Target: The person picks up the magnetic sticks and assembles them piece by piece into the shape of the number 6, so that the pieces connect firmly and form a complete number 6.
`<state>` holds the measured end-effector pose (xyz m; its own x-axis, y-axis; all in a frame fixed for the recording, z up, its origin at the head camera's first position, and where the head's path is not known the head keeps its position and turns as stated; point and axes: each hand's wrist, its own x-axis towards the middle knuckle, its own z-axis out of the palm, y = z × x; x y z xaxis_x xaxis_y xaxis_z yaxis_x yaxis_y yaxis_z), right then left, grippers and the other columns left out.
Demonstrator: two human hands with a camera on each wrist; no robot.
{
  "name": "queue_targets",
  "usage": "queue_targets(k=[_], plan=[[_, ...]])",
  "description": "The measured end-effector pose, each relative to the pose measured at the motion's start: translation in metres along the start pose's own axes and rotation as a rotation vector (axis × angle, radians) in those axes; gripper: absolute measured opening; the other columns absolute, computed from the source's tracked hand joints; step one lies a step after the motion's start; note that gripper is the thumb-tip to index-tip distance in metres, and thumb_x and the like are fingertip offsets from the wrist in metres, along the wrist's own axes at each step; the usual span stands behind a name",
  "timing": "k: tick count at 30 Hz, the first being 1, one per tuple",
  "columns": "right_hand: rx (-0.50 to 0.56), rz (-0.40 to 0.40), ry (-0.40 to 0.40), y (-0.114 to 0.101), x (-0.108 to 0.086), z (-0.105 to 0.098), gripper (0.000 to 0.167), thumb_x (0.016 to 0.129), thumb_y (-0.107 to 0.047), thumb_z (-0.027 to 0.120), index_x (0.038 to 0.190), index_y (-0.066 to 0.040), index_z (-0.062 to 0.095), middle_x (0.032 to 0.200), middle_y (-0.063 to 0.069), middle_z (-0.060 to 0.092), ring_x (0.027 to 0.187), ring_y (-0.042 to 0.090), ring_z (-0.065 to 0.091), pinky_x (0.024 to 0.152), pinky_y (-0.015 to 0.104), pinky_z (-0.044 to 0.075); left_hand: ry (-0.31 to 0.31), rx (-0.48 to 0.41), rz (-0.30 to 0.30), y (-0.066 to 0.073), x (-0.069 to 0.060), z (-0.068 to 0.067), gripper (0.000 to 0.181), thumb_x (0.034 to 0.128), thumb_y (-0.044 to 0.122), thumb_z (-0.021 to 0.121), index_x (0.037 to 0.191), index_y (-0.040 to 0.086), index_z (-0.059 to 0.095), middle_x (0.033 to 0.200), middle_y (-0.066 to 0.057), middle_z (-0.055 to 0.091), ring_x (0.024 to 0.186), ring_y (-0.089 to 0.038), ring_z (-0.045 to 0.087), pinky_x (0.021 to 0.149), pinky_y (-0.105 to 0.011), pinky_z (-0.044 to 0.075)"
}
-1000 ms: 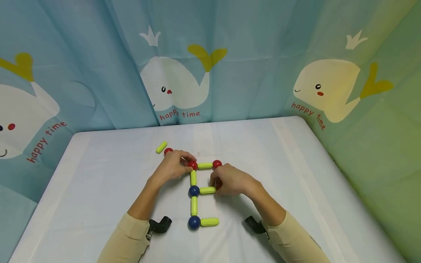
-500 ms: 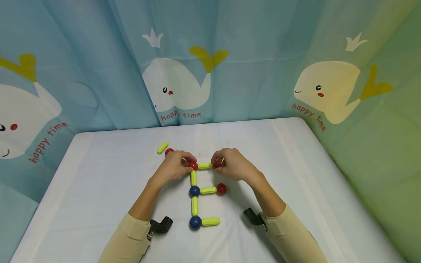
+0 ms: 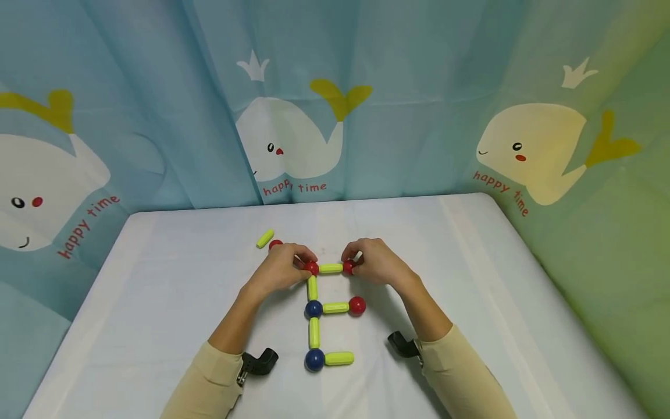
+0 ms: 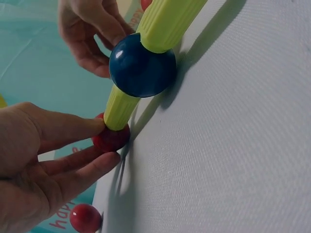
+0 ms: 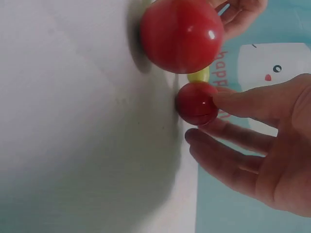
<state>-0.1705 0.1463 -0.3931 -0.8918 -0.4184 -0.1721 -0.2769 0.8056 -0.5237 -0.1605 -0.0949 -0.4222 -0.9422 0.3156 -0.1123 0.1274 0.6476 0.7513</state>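
Note:
On the white table lies a figure of yellow-green rods and balls. Its upright side runs through two blue balls (image 3: pixel 314 309), with rods (image 3: pixel 335 308) pointing right. My left hand (image 3: pixel 280 266) pinches the red ball (image 4: pixel 112 138) at the top left corner between thumb and fingers. At the far end of the top rod (image 3: pixel 331 268), my right hand (image 3: pixel 381 261) holds another red ball (image 5: pixel 197 103) between thumb and fingers. A further red ball (image 3: pixel 357 306) sits at the end of the middle rod. The bottom rod (image 3: pixel 339 358) has a bare right end.
Beyond my left hand lie a loose rod (image 3: pixel 265 238) and a red ball (image 3: pixel 275 244), partly hidden by that hand. A curtain (image 3: pixel 408 145) with whale prints stands behind the white table (image 3: pixel 157 279). Black mounts (image 3: pixel 260 362) stick out from both wrists.
My right hand has let go of the red ball at the middle rod and moved away from me to the top right red ball. The left hand stays on its ball.

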Motion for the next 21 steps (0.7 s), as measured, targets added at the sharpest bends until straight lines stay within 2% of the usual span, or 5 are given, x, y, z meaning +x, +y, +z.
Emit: queue_targets(k=[5,8,11,16,21], plan=[[0.028,0.009,0.008,0.002,0.002,0.003,0.015,0.089,-0.001,0.075,0.1,-0.011,0.076,0.096,0.005,0.073,0.085,0.019,0.062,0.073,0.03,0.054,0.008,0.023,0.005,-0.001,0.0,-0.006,0.029,0.0852,0.006,0.082,0.113,0.01,0.076,0.1,-0.005,0.075,0.093,-0.018,0.068,0.082,-0.034,0.059],[0.041,0.022,0.013,0.002,0.002,0.004,0.014,0.089,-0.001,0.075,0.099,-0.011,0.076,0.094,0.005,0.073,0.083,0.019,0.061,0.071,0.029,0.053,0.039,0.049,0.018,-0.005,0.001,-0.012,0.028,0.0849,0.002,0.08,0.112,0.008,0.076,0.102,-0.008,0.074,0.093,-0.019,0.067,0.084,-0.036,0.058],[0.053,0.036,0.012,-0.001,0.001,0.003,0.014,0.09,-0.001,0.075,0.099,-0.011,0.076,0.094,0.005,0.072,0.083,0.019,0.061,0.07,0.028,0.052,0.099,0.075,0.031,-0.011,0.001,-0.018,0.025,0.0857,0.0,0.077,0.11,0.006,0.076,0.102,-0.011,0.072,0.092,-0.021,0.066,0.084,-0.036,0.057],[0.062,0.049,0.008,-0.001,0.0,0.003,0.015,0.09,0.001,0.073,0.099,-0.011,0.076,0.094,0.005,0.072,0.083,0.019,0.06,0.07,0.028,0.052,0.229,0.134,0.038,-0.022,0.002,-0.024,0.018,0.0865,-0.001,0.074,0.104,0.004,0.076,0.092,-0.011,0.064,0.088,-0.024,0.058,0.081,-0.035,0.05],[0.06,0.049,0.005,0.0,0.0,0.005,0.016,0.09,0.001,0.073,0.1,-0.011,0.076,0.094,0.005,0.072,0.083,0.02,0.06,0.07,0.028,0.052,0.323,0.173,0.009,-0.029,0.004,-0.024,0.017,0.0872,0.0,0.073,0.104,0.002,0.075,0.099,-0.016,0.06,0.093,-0.029,0.057,0.084,-0.041,0.051]])
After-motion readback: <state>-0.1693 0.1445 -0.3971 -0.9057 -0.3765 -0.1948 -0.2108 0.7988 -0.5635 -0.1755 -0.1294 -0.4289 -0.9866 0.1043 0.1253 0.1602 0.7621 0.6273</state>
